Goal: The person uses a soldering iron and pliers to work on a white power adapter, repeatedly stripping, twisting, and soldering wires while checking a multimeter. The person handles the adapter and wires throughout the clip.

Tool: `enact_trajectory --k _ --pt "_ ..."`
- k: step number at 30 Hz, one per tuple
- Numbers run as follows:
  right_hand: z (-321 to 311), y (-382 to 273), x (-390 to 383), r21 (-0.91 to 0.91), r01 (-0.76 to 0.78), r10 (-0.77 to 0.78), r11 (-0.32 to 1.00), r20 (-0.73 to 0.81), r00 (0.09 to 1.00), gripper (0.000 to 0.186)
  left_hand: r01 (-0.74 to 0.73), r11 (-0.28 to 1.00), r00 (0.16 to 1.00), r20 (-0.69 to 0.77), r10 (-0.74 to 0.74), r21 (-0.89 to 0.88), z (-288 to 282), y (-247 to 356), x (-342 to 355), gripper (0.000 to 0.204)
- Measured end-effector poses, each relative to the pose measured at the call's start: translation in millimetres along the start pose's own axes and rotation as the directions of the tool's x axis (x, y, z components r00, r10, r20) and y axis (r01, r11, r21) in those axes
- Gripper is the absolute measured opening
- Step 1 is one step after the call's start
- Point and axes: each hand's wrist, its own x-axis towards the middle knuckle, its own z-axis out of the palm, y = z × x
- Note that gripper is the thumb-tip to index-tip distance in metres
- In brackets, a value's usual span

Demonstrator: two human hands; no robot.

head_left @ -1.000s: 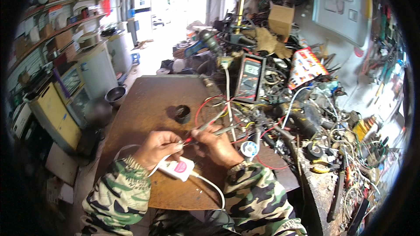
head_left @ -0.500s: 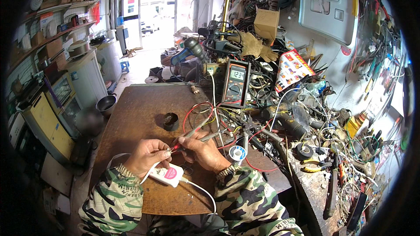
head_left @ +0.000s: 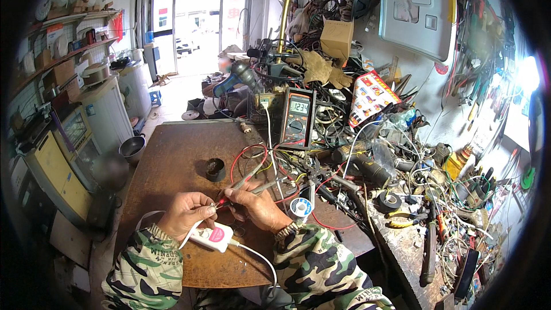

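Over the wooden tabletop, my left hand [head_left: 186,213] is closed in a pinch on the small end of a white cord [head_left: 191,234]. My right hand [head_left: 259,209] grips two multimeter probes [head_left: 247,178] like chopsticks, and a red probe tip [head_left: 222,201] meets the cord end at my left fingertips. Exact contact is too small to make out. Just below both hands lies a white power adapter [head_left: 213,236] with a pink label; its cable runs toward me. The multimeter [head_left: 297,118] stands upright beyond my right hand, its display lit.
A small black cup [head_left: 215,169] stands on the table [head_left: 172,161] beyond my hands. A solder spool [head_left: 299,207] sits beside my right wrist. Tangled wires, black tape [head_left: 390,201] and yellow-handled pliers [head_left: 400,223] crowd the right side. A box [head_left: 337,39] tops the heap.
The whole view has shifted slightly, moving things a little left and mostly down in the picture. Both hands keep their grips, with the probe tip still at the cord end.
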Motion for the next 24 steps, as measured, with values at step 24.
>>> enact_trajectory --k 24 --pt "-3 1 -1 0.054 -0.064 0.068 0.996 -0.06 0.996 0.022 0.012 1.0 1.0 -0.006 -0.012 0.023 5 3 -1 0.019"
